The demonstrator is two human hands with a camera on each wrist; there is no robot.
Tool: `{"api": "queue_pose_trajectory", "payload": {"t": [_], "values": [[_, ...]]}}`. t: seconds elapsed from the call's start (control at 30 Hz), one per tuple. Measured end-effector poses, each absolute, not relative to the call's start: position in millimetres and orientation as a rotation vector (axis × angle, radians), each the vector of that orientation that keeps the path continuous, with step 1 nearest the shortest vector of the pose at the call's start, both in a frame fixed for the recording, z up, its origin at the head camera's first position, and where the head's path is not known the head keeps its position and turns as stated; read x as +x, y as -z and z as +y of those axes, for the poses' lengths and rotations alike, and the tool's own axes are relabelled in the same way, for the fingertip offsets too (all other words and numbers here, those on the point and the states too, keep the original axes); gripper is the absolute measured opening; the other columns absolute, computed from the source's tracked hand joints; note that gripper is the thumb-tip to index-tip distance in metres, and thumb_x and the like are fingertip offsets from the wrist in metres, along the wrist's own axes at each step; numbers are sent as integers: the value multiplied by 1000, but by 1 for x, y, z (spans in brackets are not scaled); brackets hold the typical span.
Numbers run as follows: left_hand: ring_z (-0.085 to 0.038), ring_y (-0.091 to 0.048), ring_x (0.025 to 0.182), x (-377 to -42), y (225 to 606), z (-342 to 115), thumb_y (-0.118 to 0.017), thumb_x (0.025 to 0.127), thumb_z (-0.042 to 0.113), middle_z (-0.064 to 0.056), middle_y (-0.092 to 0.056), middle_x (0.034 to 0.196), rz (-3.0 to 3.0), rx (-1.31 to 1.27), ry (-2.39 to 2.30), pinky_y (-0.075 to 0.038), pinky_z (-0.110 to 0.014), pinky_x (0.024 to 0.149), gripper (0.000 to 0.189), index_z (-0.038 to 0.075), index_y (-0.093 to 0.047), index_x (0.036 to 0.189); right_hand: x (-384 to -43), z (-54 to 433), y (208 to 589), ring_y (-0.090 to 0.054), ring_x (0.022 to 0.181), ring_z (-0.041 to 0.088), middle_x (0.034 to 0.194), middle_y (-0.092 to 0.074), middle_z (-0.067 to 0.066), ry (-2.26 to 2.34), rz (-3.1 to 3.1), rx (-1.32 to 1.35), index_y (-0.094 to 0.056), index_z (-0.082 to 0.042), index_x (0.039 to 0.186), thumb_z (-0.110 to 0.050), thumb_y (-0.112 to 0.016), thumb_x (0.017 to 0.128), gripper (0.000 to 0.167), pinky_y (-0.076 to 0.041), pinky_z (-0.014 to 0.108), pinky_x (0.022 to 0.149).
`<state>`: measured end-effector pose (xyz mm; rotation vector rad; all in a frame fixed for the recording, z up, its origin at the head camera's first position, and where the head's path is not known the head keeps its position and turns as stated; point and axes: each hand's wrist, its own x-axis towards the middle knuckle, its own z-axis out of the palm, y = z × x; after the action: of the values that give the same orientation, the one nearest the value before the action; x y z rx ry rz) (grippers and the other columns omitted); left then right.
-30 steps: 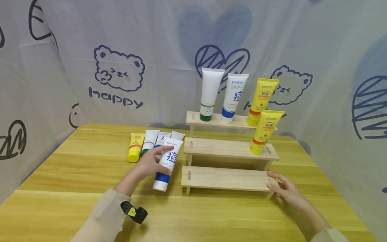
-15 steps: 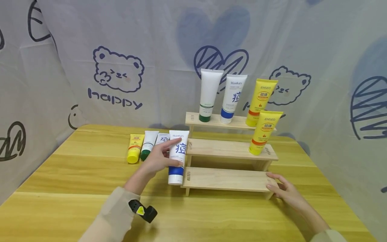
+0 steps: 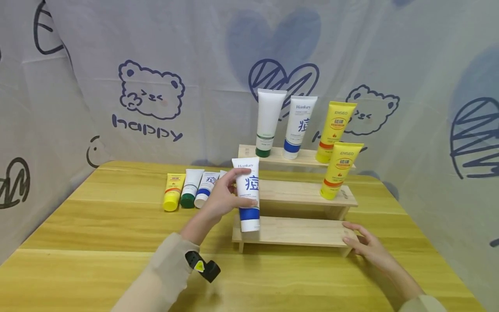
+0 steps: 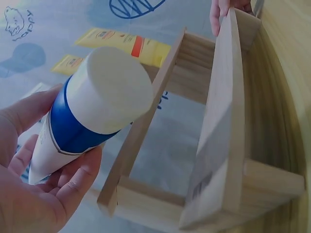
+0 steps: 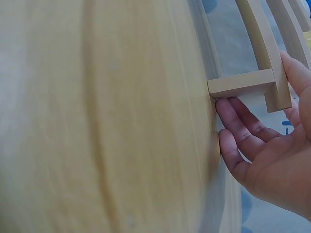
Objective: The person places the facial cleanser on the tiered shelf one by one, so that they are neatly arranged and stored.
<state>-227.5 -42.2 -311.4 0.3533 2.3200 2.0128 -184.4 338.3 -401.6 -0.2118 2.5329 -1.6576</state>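
My left hand (image 3: 224, 197) grips a white squeeze tube (image 3: 248, 184) with a blue band, thumb on one side and fingers on the other. The tube is upright, cap down, in front of the left end of a three-tier wooden display stand (image 3: 296, 232). From the left wrist view, its white cap (image 4: 119, 90) hangs apart from the boards. My right hand (image 3: 370, 247) holds the right end of the stand's lowest board. In the right wrist view the thumb lies over the board and the curled fingers (image 5: 238, 124) are beneath, by the leg (image 5: 243, 83).
On the top tier stand a green-capped white tube (image 3: 270, 121), a blue-banded tube (image 3: 299, 125) and a yellow tube (image 3: 337, 125). Another yellow tube (image 3: 341, 169) stands on the middle tier's right end. Several tubes, including a yellow one (image 3: 173, 190), lie on the wooden table (image 3: 97, 225).
My left hand has carried the blue-banded squeeze tube right and up, from beside the lying tubes to the stand's left end, turning it more upright. My right hand has stayed on the lowest board.
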Motion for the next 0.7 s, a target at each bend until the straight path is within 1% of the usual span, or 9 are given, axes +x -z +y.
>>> {"api": "queue_pose_trajectory", "payload": {"t": [0.17, 0.37, 0.57, 0.7], "values": [[-23, -45, 82, -234, 306, -28, -78, 63, 0, -8, -50, 104, 2358, 411, -2021, -44, -27, 63, 71, 25, -50, 123, -185, 340, 401, -52, 89, 7, 138, -21, 23, 1658, 2522, -218, -31, 2, 132, -17, -51, 91, 49, -47, 29, 68], [-22, -46, 79, -244, 301, -11, -79, 62, 1, -8, -49, 102, 2432, 541, -2004, -46, -27, 58, 71, 23, -50, 123, -185, 339, 402, -52, 88, 7, 138, -22, 23, 1660, 2527, -215, -32, 2, 131, -16, -52, 91, 48, -48, 29, 68], [-22, -50, 82, -250, 293, 5, -79, 64, 3, -6, -51, 103, 2485, 612, -1954, -49, -29, 61, 70, 25, -49, 124, -185, 339, 402, -52, 87, 8, 137, -23, 25, 1667, 2519, -211, -32, 3, 131, -17, -52, 91, 49, -48, 28, 68], [-22, -52, 85, -255, 288, 16, -78, 65, 2, -7, -52, 107, 2539, 695, -1930, -50, -31, 64, 69, 23, -48, 125, -184, 339, 402, -52, 87, 8, 137, -23, 24, 1658, 2526, -211, -32, 2, 131, -17, -51, 91, 48, -47, 29, 67]]}}
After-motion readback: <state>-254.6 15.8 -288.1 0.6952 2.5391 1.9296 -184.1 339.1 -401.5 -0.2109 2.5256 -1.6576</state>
